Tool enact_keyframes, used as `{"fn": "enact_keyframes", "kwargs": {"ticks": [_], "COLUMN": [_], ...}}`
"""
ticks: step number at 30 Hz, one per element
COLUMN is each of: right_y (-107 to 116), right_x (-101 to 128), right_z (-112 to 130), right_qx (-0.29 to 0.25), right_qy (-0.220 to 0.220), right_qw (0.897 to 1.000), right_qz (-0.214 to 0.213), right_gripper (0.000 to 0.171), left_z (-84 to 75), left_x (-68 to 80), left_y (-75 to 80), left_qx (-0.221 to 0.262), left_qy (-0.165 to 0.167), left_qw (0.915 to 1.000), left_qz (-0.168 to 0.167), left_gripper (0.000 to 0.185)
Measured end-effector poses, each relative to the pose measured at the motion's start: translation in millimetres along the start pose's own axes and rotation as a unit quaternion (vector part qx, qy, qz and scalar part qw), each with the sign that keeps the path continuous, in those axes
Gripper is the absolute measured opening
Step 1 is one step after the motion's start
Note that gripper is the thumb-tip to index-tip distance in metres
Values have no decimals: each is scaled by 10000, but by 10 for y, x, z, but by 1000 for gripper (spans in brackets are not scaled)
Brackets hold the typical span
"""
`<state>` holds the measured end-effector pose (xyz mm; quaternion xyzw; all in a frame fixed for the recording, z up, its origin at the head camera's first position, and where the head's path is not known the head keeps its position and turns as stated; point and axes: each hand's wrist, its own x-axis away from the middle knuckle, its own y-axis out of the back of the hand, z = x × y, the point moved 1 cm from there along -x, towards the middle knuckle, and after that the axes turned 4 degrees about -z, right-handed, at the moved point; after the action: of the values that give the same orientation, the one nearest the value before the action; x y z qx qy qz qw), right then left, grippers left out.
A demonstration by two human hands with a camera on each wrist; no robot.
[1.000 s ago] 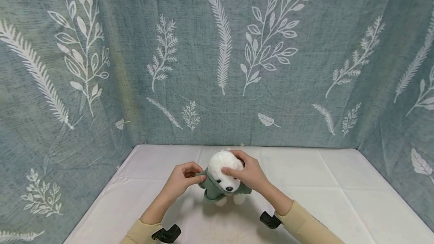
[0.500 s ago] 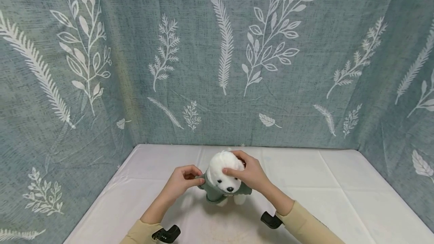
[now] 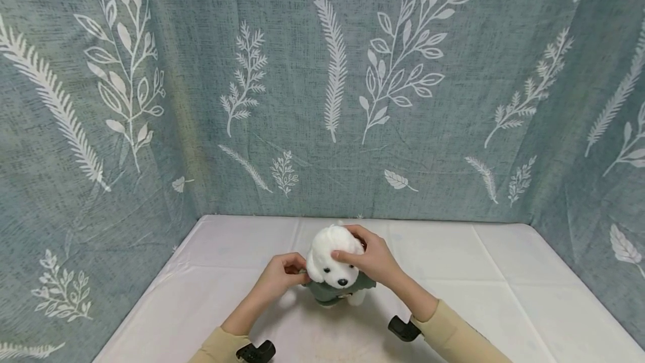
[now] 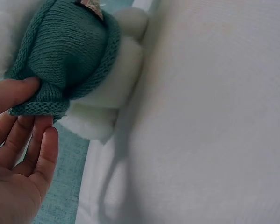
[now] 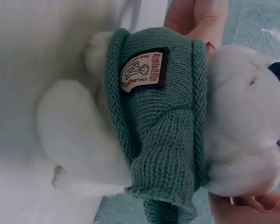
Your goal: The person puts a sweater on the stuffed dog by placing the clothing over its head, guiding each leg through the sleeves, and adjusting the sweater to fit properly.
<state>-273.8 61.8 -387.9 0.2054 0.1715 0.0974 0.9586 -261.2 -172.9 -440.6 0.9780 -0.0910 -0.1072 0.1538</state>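
A white plush dog (image 3: 332,240) with a black nose sits upright on the white-covered table, facing the head camera. It wears a green knitted sweater (image 5: 151,100) with a patch on the chest. My left hand (image 3: 279,278) pinches the sweater's sleeve at its cuff, thumb on top and fingers below; the left wrist view shows the cuff (image 4: 39,108) between them. Across the dog's head lies my right hand (image 3: 375,256), gripping it with the thumb on the forehead and the fingers behind, partly hidden. The other sleeve (image 5: 163,163) hangs loose in the right wrist view.
The white tablecloth (image 3: 453,284) shows fold creases and reaches back to a blue-green leaf-patterned curtain (image 3: 282,71), which also encloses both sides. Black wrist devices (image 3: 403,328) sit at both beige sleeves.
My left hand has shifted right and slightly down, bringing the pinched sleeve in against the dog's body. The sweater front now covers more of one leg. My right hand stays on the head.
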Motion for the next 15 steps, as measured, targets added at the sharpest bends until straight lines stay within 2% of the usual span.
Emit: {"fn": "enact_keyframes", "kwargs": {"ticks": [6,11,13,15], "right_y": [42,125,167,211], "right_x": [28,68,90,118], "right_z": [-22,-54,-75,-97], "right_qx": [-120,-229,-163,-158], "right_qy": [29,61,42,-45], "right_qw": [9999,9995,9998,9997], "right_qz": [71,214,100,-186], "right_gripper": [51,49,45,41], "left_z": [-10,-7,-9,-13], "left_x": [6,22,30,36], "left_y": [-52,-25,-1,22], "left_qx": [-78,2,20,41], "left_qy": [46,61,71,74], "left_qw": [9999,10000,9999,9999], "left_qz": [-43,-74,-107,-126], "left_gripper": [11,14,17,22]}}
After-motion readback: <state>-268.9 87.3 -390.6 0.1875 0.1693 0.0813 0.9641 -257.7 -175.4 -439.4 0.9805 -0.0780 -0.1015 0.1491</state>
